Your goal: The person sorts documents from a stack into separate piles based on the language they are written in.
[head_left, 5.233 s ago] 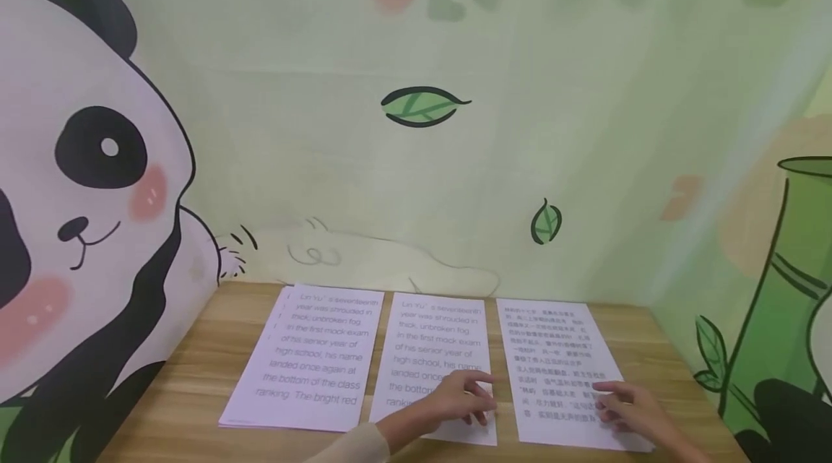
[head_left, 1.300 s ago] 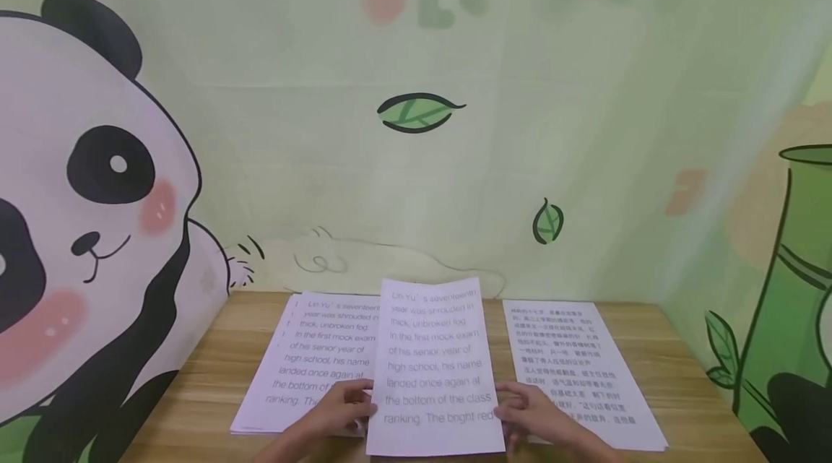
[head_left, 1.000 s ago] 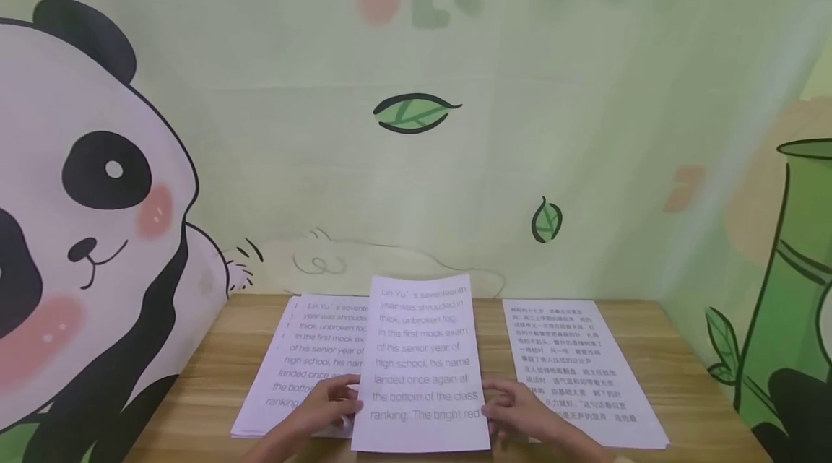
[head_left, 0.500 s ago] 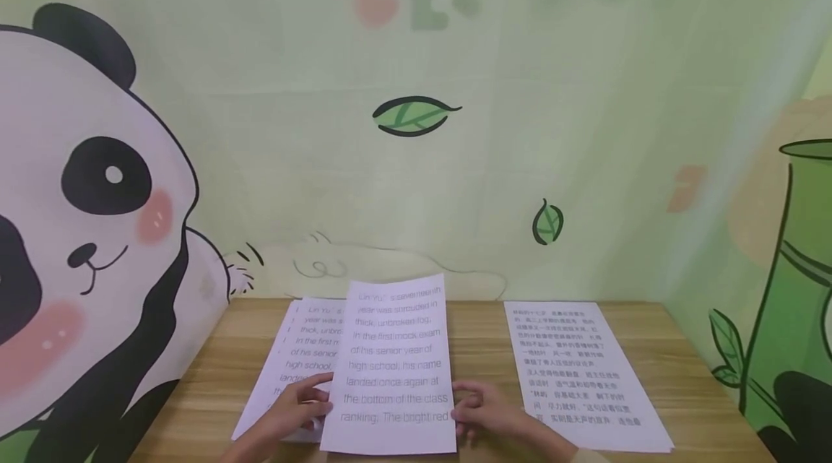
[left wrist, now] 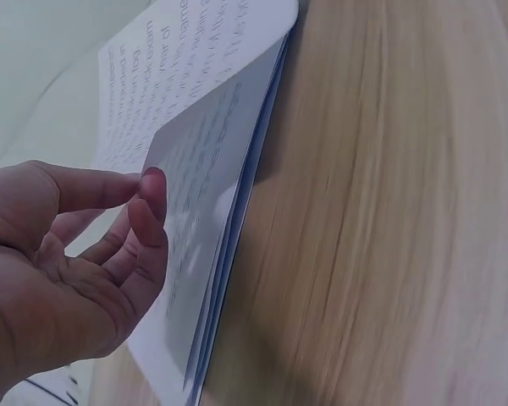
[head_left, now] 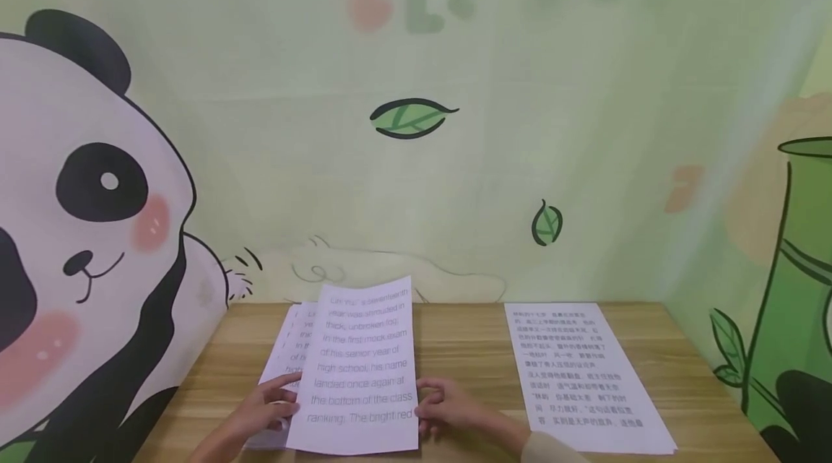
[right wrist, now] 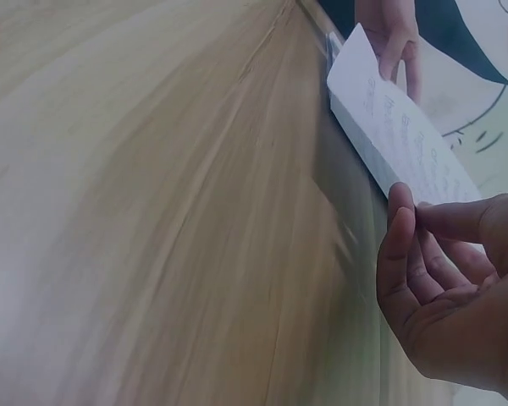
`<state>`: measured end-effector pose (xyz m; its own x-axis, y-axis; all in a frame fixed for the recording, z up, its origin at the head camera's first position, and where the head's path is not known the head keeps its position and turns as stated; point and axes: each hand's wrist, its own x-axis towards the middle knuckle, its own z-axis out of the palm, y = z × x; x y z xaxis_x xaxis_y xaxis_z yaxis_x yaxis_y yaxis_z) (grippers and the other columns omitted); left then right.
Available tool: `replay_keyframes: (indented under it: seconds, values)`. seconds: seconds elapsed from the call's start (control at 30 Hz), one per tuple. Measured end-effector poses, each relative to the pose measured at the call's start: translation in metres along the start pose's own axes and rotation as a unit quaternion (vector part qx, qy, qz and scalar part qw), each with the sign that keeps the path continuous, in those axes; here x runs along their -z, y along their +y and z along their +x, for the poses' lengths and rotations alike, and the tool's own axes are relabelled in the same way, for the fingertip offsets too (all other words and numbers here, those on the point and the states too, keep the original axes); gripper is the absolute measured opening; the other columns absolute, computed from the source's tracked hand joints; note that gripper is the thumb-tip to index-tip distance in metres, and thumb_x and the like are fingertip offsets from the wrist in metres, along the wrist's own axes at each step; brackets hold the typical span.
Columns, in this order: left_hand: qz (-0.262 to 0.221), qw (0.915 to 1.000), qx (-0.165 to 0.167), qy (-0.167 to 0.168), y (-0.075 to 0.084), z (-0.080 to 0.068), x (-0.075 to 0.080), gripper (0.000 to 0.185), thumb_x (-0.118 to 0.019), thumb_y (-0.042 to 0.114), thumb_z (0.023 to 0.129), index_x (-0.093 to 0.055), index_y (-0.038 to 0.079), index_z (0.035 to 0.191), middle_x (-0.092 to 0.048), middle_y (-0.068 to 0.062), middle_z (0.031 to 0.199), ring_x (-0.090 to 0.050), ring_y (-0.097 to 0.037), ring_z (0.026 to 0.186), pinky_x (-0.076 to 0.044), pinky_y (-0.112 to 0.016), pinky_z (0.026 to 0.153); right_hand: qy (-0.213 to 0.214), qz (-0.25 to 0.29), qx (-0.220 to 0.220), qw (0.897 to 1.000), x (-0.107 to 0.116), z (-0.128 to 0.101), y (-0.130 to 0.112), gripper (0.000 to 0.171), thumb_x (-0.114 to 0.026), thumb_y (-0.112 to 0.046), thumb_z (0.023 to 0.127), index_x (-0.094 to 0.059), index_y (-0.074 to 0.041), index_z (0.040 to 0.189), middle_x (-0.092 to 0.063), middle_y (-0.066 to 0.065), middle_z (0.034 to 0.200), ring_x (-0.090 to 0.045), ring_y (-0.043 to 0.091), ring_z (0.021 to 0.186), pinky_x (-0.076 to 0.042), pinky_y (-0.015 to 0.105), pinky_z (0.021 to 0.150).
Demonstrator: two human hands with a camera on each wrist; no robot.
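A white sheet of paper (head_left: 360, 369) printed with large English text is held up off the table, bent slightly along its length. My left hand (head_left: 263, 412) pinches its left edge between thumb and fingers; in the left wrist view the left hand (left wrist: 85, 254) grips that edge above a paper stack. On the opposite edge my right hand (head_left: 455, 412) pinches the sheet, as the right hand (right wrist: 449, 279) also shows in the right wrist view. Beneath and behind the sheet, to the left, lies a stack of English-printed papers (head_left: 279, 362), mostly covered.
On the right of the wooden table (head_left: 477, 347) lies a pile of papers with Chinese text (head_left: 578, 376). A pale green backdrop (head_left: 312, 159) with a panda and bamboo stands right behind the table's far edge.
The middle sheet was lying on the table earlier; both hands took its side edges, raised it and carried it left, over the left stack. The Chinese-text papers stay put.
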<state>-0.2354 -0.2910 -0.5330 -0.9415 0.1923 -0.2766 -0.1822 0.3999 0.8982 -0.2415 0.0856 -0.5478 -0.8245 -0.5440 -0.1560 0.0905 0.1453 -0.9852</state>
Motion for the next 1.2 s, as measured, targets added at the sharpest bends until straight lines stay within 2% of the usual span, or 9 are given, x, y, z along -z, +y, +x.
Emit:
replay_keyframes:
  seconds: [0.13,0.37,0.73,1.0,1.2]
  values:
    - [0.006,0.9996,0.025,0.011,-0.003,0.002,0.009,0.064,-0.064,0.008,0.094,-0.038,-0.007,0.150,-0.066,-0.014,0.111,-0.064,-0.019,0.085,-0.052,-0.033,0.073,0.002,0.008,0.006,1.000,-0.011,0.011,0.000,0.056,-0.063,0.005,0.092,-0.040,0.018,0.142,-0.073,0.029,0.092,-0.067,0.008,0.063,-0.055,0.020,0.055]
    - [0.023,0.9975,0.052,0.040,-0.010,0.004,0.020,0.062,-0.066,0.006,0.093,-0.044,-0.004,0.149,-0.066,-0.014,0.111,-0.063,-0.020,0.086,-0.052,-0.034,0.074,0.014,0.015,-0.011,1.000,-0.025,0.023,0.004,0.057,-0.064,0.005,0.091,-0.041,0.017,0.142,-0.074,0.023,0.091,-0.066,0.010,0.061,-0.057,0.022,0.055]
    - [0.039,0.9944,0.088,0.043,-0.012,0.005,0.028,0.057,-0.066,0.008,0.093,-0.049,-0.003,0.146,-0.069,-0.014,0.110,-0.061,-0.021,0.087,-0.052,-0.033,0.074,0.023,0.025,-0.015,0.999,-0.038,0.027,0.001,0.064,-0.065,0.005,0.091,-0.035,0.016,0.147,-0.074,0.020,0.088,-0.066,0.011,0.060,-0.056,0.023,0.054]
    - [0.052,0.9940,0.087,0.039,-0.015,0.009,0.036,0.056,-0.066,0.011,0.096,-0.048,-0.003,0.147,-0.068,-0.015,0.109,-0.060,-0.021,0.088,-0.052,-0.033,0.075,0.032,0.010,-0.013,0.999,-0.042,0.033,0.002,0.071,-0.066,0.005,0.090,-0.032,0.014,0.151,-0.073,0.016,0.082,-0.062,0.010,0.052,-0.055,0.022,0.047]
    - [0.063,0.9930,0.087,0.049,-0.017,0.010,0.044,0.056,-0.066,0.010,0.095,-0.048,-0.003,0.146,-0.067,-0.014,0.109,-0.060,-0.021,0.088,-0.050,-0.032,0.074,0.036,-0.004,-0.020,0.999,-0.049,0.039,-0.004,0.072,-0.067,0.003,0.090,-0.031,0.013,0.152,-0.071,0.013,0.078,-0.060,0.009,0.048,-0.052,0.020,0.044]
